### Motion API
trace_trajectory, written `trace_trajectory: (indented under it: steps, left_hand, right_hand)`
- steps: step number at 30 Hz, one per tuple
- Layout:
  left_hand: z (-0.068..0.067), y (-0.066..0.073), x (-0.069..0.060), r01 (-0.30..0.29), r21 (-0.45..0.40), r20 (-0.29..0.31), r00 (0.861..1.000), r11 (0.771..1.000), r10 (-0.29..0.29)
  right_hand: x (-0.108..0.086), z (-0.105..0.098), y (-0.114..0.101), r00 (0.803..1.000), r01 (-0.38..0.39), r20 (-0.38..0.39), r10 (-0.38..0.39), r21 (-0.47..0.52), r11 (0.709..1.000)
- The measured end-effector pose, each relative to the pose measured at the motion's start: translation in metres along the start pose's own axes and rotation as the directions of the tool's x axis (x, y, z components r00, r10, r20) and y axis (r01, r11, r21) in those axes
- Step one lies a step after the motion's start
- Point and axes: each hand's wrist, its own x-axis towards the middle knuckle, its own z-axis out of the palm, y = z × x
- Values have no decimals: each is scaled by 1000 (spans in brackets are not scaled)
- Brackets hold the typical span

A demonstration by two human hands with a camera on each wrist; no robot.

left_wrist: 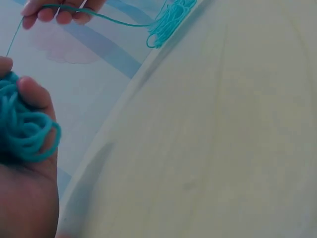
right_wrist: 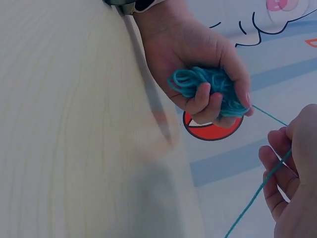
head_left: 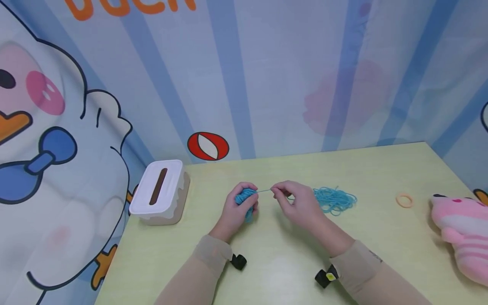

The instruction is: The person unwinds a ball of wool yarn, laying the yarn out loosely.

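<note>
My left hand (head_left: 237,209) grips a wound bundle of blue yarn (head_left: 245,196), its fingers curled round it; loose loops bulge from the palm side in the left wrist view (left_wrist: 27,129). From this bundle a strand (head_left: 264,190) runs taut to my right hand (head_left: 299,202). The right thumb and forefinger pinch that strand, and the yarn passes on across the right fingers, as the right wrist view shows (right_wrist: 258,191). To the right of this hand a loose heap of the same yarn (head_left: 335,201) lies on the table.
A lidded box (head_left: 173,186) with a brown slot stands at the table's left back corner. On the right lie a peach-coloured ring (head_left: 404,201) and a pink plush toy (head_left: 463,237). Behind the table (head_left: 282,271) hangs a printed curtain (head_left: 278,84).
</note>
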Motion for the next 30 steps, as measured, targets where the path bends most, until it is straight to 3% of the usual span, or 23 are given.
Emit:
trace_trajectory:
  steps: [5, 8, 15, 19, 24, 30]
  left_hand:
    - [-1, 2, -1, -15, -69, -35, 999, 998, 12]
    - [-2, 3, 0, -24, -97, -59, 998, 995, 18]
    - [-1, 4, 0, -37, -151, -15, 999, 988, 36]
    - [0, 5, 0, -21, -200, 5, 1000, 979, 22]
    - [-1, 5, -1, -2, -132, 5, 1000, 991, 3]
    - [-1, 6, -1, 5, -20, -44, 999, 1000, -5]
  right_hand:
    - [-6, -9, 8, 998, -51, -37, 52, 15, 999]
    - [-8, -15, 13, 996, -43, -75, 44, 11, 999]
    - [-12, -26, 24, 988, 32, -151, -29, 13, 999]
    - [-15, -30, 29, 990, 65, -131, -61, 29, 997]
    - [-17, -34, 31, 995, 48, -92, -45, 28, 998]
    - [-20, -39, 36, 995, 35, -90, -34, 10, 999]
